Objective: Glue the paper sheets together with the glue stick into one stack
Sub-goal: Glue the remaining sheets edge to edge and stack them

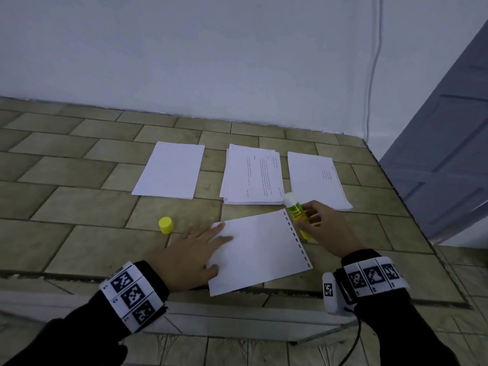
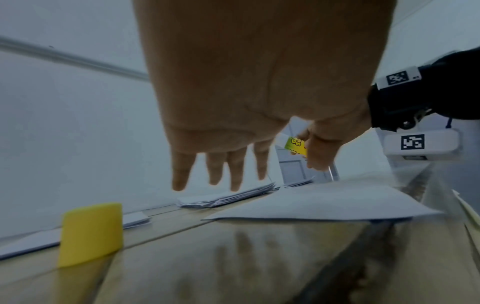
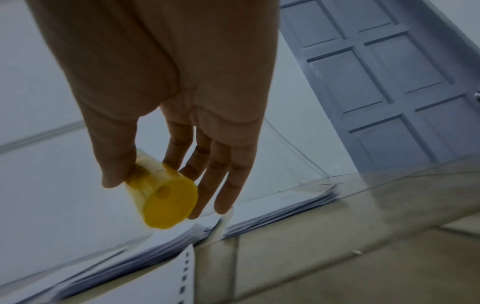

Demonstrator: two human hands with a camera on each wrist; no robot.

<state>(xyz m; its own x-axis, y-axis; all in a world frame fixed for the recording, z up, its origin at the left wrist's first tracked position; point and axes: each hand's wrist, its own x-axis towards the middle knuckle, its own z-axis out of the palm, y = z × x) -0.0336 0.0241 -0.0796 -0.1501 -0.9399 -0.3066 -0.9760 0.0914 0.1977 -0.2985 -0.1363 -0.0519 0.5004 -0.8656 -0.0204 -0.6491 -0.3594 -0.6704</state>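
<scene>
glue stick [image 1: 298, 213] label: lettering too blurred to read; print on middle paper pile [image 1: 253, 175] illegible.

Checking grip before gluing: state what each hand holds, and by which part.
The right hand pinches the uncapped glue stick around its labelled barrel. The left hand holds nothing; it lies flat on the perforated sheet.

Glue stick [image 3: 166, 193] in right hand [image 3: 161, 82]

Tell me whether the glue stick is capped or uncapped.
Uncapped: the yellow cap stands alone on the tiles, while the right hand holds the glue stick.
</scene>
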